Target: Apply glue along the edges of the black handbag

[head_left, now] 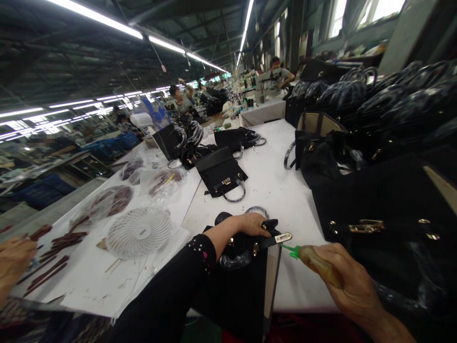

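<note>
My left hand [253, 224] is closed on the upper part of a black handbag [233, 281], which lies on the white table at its near edge. A strap with a gold slotted metal plate [283, 237] sticks out to the right from beside those fingers. My right hand [352, 276] is wrapped round a small yellowish-brown squeeze bottle [317, 263] with a green nozzle. The nozzle's tip points left, just below the metal plate; whether it touches cannot be told. Plastic film covers parts of the bag's handles.
Black handbags [222, 171] lie further back, and more are piled at the right [378, 205]. A white round fan [140, 232] stands left of my arm. Brown strips [48, 274] lie near another person's hand [16, 259]. Plastic-wrapped brown pieces [110, 200] lie behind the fan.
</note>
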`<state>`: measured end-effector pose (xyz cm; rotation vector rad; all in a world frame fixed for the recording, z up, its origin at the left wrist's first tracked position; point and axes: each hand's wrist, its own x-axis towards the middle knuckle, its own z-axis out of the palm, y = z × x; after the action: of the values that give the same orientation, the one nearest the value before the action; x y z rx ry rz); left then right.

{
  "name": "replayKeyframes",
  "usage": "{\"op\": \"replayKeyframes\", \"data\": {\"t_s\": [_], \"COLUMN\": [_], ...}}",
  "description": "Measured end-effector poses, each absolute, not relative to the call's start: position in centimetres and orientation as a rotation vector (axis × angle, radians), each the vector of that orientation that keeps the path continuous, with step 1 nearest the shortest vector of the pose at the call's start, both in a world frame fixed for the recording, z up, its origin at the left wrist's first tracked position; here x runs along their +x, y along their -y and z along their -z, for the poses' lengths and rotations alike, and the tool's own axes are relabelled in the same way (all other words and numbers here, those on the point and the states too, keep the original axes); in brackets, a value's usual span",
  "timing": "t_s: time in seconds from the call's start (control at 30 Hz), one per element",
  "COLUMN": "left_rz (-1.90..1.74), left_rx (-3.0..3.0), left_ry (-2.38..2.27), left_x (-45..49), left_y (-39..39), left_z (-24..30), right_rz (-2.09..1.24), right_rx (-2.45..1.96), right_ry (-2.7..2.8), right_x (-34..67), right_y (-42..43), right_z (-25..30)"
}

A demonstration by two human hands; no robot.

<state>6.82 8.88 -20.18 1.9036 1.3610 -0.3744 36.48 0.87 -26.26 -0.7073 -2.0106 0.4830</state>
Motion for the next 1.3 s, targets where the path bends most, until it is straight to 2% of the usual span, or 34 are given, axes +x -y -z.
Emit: {"op": "replayKeyframes", "data": {"t_s": [0.33, 0.53, 0.67, 0.87, 1.03, 1.2, 1.3], "left_rz": [0.364, 0.355, 0.366, 0.375, 0.387, 0.389, 0.377], "left_rx": [1.899, 1.878, 1.873, 1.863, 1.855, 1.835, 1.802], "left_ry": [-1.364, -1.360, -1.366, -1.385, -1.398, -1.397, -1.406], "left_x": [6.9, 6.7, 6.8, 6.9, 6.9, 6.9, 6.9], "left_y": [-8.9, -8.9, -8.9, -8.8, -8.7, -8.9, -9.1], "left_z": [20.2, 20.3, 20.2, 20.1, 20.0, 19.8, 20.1], "right_rz": [-0.454, -0.756, -0.667, -1.113, -0.786, -1.078, -1.013], "right_rx": [-0.758, -0.722, -0.764, -0.715, -0.786, -0.732, -0.765], "right_ry": [1.948, 1.994, 1.887, 2.004, 1.826, 1.931, 1.826], "right_x": [36.3, 36.7, 36.7, 36.8, 37.0, 37.0, 36.8], "right_y": [-1.1, -0.7, -0.4, 0.0, -0.7, -0.6, -0.3], "right_z": [25.7, 25.1, 25.7, 25.8, 27.0, 26.5, 26.3]}}
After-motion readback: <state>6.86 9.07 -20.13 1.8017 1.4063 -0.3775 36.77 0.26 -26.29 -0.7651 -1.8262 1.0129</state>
